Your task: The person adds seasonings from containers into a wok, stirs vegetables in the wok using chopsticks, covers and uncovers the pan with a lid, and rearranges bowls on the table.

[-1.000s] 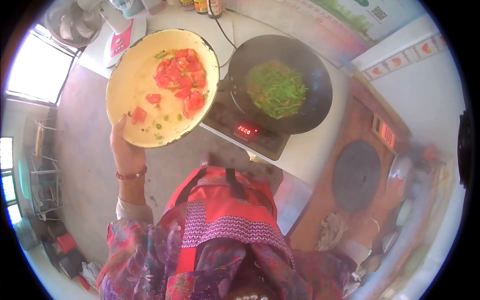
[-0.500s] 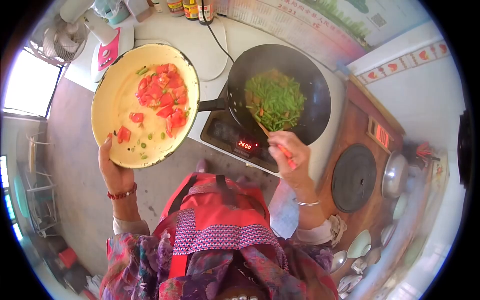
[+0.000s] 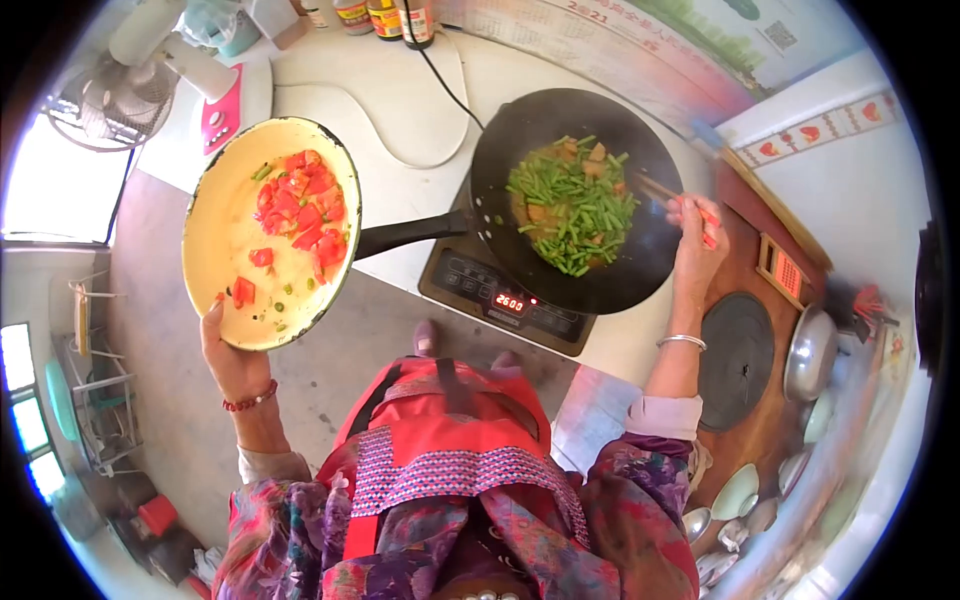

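My left hand [image 3: 236, 357] grips the lower rim of a pale yellow enamel plate [image 3: 213, 220] with a dark, chipped edge. Red tomato pieces [image 3: 306, 207] lie on it, along with a few green bits; the plate is tilted and held left of the wok. In my closed right hand [image 3: 697, 240] are wooden chopsticks [image 3: 652, 186] with red ends, their tips over the wok's right side. The black wok [image 3: 640, 265] sits on the induction cooker [image 3: 465, 284], which shows 2600. Cut green beans [image 3: 575, 215] and brownish pieces are in the wok.
The wok's black handle [image 3: 410, 234] points left towards the plate. Sauce bottles [image 3: 418, 25] stand at the back, near a dark cord. A pink-fronted scale [image 3: 222, 115] and a fan [image 3: 115, 100] are at the left. A black round lid [image 3: 736, 360] and a metal bowl [image 3: 812, 352] lie right.
My right hand has moved with the chopsticks from the wok's near edge to its right side. The beans are spread differently. The plate has shifted slightly left and down, away from the wok.
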The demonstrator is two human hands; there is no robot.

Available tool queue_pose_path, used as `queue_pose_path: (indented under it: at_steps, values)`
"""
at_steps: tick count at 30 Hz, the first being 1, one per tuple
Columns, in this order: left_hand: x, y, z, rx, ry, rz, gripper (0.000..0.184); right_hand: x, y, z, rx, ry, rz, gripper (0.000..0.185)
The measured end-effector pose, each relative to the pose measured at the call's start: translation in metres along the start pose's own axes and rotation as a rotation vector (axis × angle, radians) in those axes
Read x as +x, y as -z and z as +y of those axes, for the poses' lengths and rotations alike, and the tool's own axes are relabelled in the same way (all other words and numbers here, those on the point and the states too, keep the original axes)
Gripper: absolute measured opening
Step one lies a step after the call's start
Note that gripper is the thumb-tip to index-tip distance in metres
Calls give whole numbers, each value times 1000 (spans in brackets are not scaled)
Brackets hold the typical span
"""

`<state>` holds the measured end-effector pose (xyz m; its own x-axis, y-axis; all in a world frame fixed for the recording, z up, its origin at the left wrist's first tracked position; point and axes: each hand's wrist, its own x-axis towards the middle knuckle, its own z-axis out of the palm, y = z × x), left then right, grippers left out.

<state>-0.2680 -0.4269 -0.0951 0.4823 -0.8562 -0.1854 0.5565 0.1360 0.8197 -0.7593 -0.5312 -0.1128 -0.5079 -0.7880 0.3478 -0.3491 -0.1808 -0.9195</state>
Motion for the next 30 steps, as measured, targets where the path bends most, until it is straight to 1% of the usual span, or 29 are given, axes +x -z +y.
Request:
queue_pose_path:
  at_steps: [2,5,6,7,8,9,11,12,14,17,18,20,21,22,24,26,28,30]
  values:
    - [5,3,-4,-37,3,21,47,-6,-12,13,88,-13,-25,17]
    - [9,6,-8,-38,-20,81,47,-15,-8,-8,100,-137,-190,16]
    - [9,6,-11,-41,-31,109,46,-19,-1,-23,105,-136,-194,16]
    - [10,10,-14,-48,-44,101,46,-27,5,-41,68,-111,-243,14]
    - [13,14,-17,-50,-45,105,46,-38,8,-52,28,-87,-292,13]
    - [17,18,-22,-52,-72,114,46,-53,8,-56,29,-82,-295,13]
    - [25,26,-27,-51,-89,127,46,-78,5,-66,150,-60,-456,9]
    - [30,31,-30,-50,-103,161,46,-86,2,-59,161,-73,-544,7]
    - [40,40,-34,-45,-100,175,46,-91,-5,-30,24,123,-481,6]
    - [58,60,-39,-31,-57,141,48,-80,-8,-29,-36,138,-317,6]
    - [64,67,-40,-28,-37,127,48,-78,-7,-40,-79,138,-260,7]
    - [71,76,-43,-3,11,116,51,-77,3,-63,13,-14,-83,11]
    - [75,79,-48,-3,37,129,51,-75,15,-69,40,-77,-40,14]
    - [80,83,-53,-7,51,123,51,-73,23,-66,28,-76,-32,14]
    - [88,90,-70,-31,142,108,49,-69,36,-45,-29,-130,165,16]
    - [89,83,-91,-52,184,99,47,-68,29,-18,95,-187,181,17]
    - [88,80,-97,-55,237,74,47,-68,5,-11,221,-192,162,16]
    - [86,71,-105,-46,258,77,44,-66,-11,-19,275,-196,171,16]
